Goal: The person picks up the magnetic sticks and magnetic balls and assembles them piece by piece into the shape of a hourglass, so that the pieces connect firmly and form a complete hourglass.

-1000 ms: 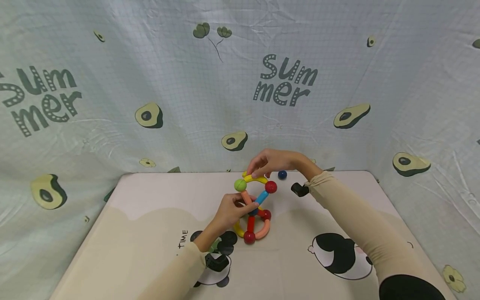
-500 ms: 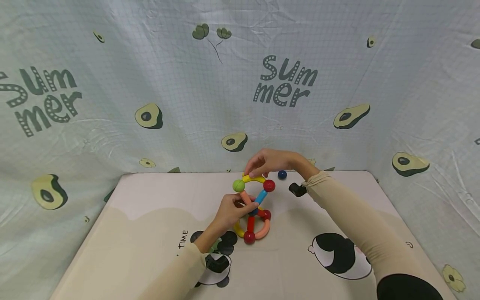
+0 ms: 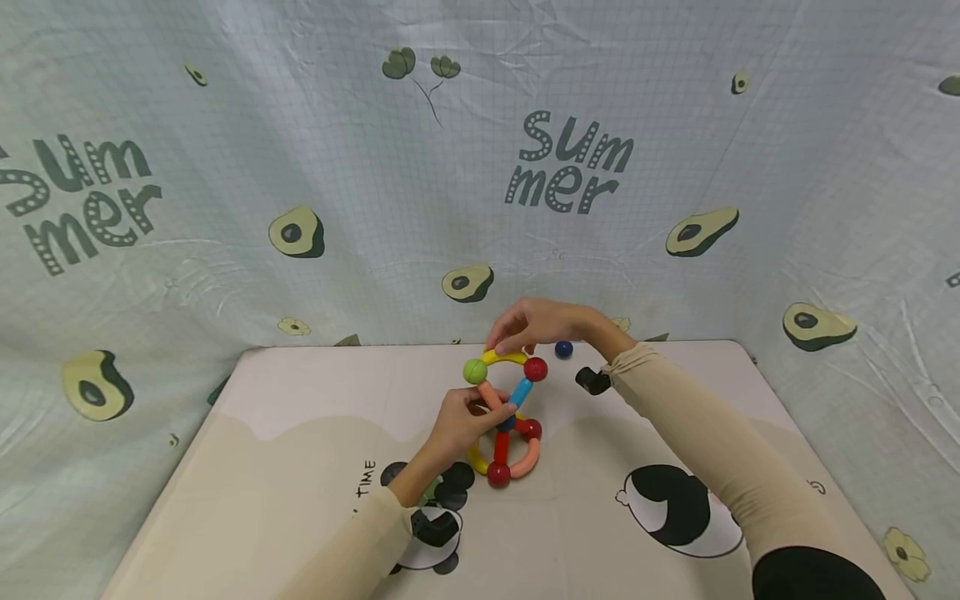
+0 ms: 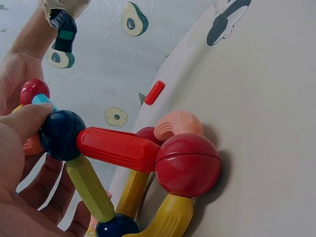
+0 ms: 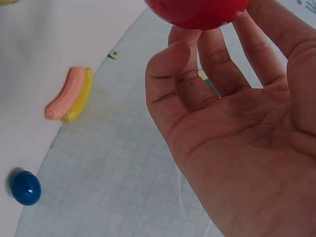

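A toy structure of magnetic balls and sticks stands on the table, a ring of curved sticks below and a ring above. My left hand (image 3: 461, 421) grips its middle, the thumb against a dark blue ball (image 4: 62, 135). From that ball run a red stick (image 4: 117, 148) and an olive stick (image 4: 90, 188). My right hand (image 3: 542, 323) pinches the yellow curved stick (image 3: 506, 357) at the top, between a green ball (image 3: 476, 372) and a red ball (image 3: 536, 369). A light blue stick (image 3: 521, 392) slopes up to that red ball. My left fingers partly hide the joint.
A loose blue ball (image 5: 25, 188) lies near the table's far edge. Beside each other there lie a pink curved stick (image 5: 66, 94) and a yellow curved stick (image 5: 80, 96). The left wrist view has a loose red stick (image 4: 155, 93) by the edge. A printed cloth hangs behind.
The upper ring and my right hand have shifted slightly left, the green and red balls moving with them. My left hand keeps its hold in the same place.
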### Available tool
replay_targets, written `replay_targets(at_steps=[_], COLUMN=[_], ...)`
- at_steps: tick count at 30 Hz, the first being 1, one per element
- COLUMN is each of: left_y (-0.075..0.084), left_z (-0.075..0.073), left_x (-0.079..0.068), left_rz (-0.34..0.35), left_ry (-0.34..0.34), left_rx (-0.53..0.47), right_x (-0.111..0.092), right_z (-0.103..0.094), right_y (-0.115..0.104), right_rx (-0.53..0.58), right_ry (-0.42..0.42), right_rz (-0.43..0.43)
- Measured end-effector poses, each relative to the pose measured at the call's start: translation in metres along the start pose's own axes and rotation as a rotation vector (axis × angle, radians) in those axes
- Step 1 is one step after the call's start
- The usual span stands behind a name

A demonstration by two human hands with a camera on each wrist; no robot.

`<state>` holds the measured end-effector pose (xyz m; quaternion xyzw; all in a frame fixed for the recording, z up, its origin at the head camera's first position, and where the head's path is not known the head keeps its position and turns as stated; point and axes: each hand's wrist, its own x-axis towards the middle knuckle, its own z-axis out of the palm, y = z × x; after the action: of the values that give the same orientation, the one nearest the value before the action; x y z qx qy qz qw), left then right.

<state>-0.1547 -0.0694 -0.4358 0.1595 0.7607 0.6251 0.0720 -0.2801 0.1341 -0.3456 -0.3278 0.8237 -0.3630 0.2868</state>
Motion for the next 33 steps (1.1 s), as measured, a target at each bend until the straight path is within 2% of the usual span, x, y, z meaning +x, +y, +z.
replay_targets(at_steps=[6,10,16,24,29,32,33], left_y=[-0.025,-0.034,-0.036,-0.035,-0.026,-0.024,-0.029], left_z=[0.002,0.001,-0.001,-0.001,0.002,0.003,0.003], left_x=[0.010,0.012,0.011,0.010,0.007,0.006,0.008], left_rz=[-0.010,0.002,0.023,0.013,-0.006,-0.015,-0.021], left_ry=[0.006,0.008,-0.014,-0.008,0.018,0.034,0.036], left_rx=[0.012,0.008,0.005,0.022,0.023,0.026,0.025], right_x=[0.000,-0.001,-0.002,0.001,0.000,-0.001,-0.001], right_z=[0.002,0.004,0.006,0.009,0.009,0.010,0.010], right_y=[-0.001,-0.003,-0.005,-0.004,-0.005,-0.006,-0.006], right_rx=[-0.002,0.000,-0.005,0.001,0.008,0.007,0.005], right_ry=[0.005,0.008,0.021,0.027,0.028,0.029,0.030], right_rz=[-0.001,-0.001,0.006,0.009,0.007,0.007,0.008])
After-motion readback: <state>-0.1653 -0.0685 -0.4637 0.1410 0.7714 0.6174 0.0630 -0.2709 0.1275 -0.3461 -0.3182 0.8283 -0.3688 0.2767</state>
